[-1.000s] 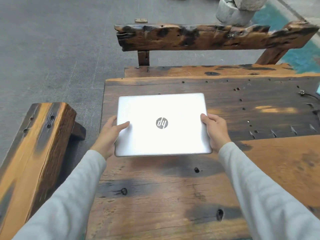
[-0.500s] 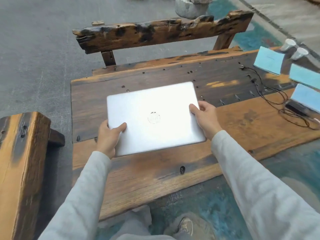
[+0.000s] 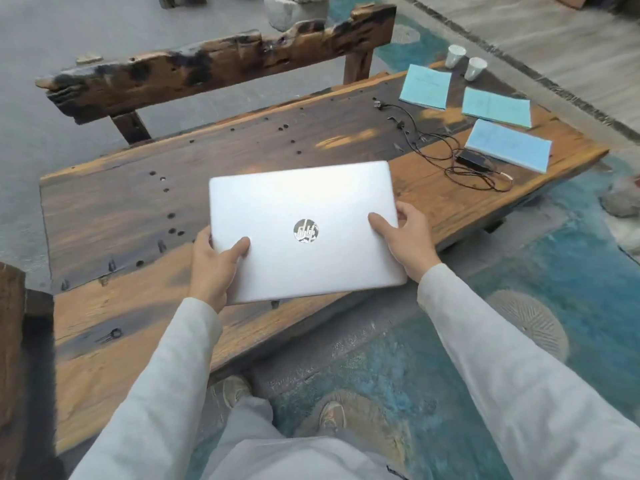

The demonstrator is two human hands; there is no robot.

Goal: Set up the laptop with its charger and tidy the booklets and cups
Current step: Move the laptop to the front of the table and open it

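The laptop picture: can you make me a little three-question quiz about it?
1. True or false: the laptop is open.
2. How many blue booklets lie on the table?
3. The charger is: A) plugged into the laptop, B) lying apart near the booklets, C) on the floor.

Key: 1 false, the lid is closed, held by the left hand and right hand. 2 three. 3 B.

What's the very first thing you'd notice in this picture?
The shiny silver laptop, closed, in the middle, held by the left hand and the right hand over the wooden table. Next, three blue booklets at the table's far right, with two white cups behind them and a tangled black charger in front.
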